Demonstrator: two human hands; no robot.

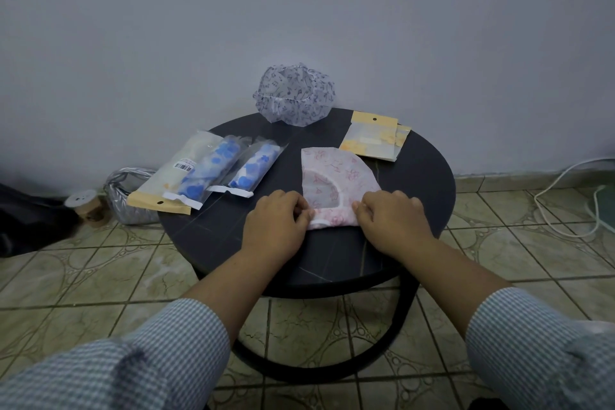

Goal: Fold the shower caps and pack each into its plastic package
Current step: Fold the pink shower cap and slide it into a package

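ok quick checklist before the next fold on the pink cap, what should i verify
1. Both hands on the cap: ok. The left hand and right hand pinch the near edge of the pink shower cap.
2. Cap lying flat: ok. It lies folded in a fan shape on the round table.
3. Space ahead for the fold: ok. The tabletop beside the cap is bare.
4. Empty package within reach: ok. Yellow-topped packages lie just beyond the cap.
5. Packed caps out of the way: ok. The blue-flowered packs lie off to the left.
6. Purple cap stable: cannot tell. It sits unfolded at the far rim.
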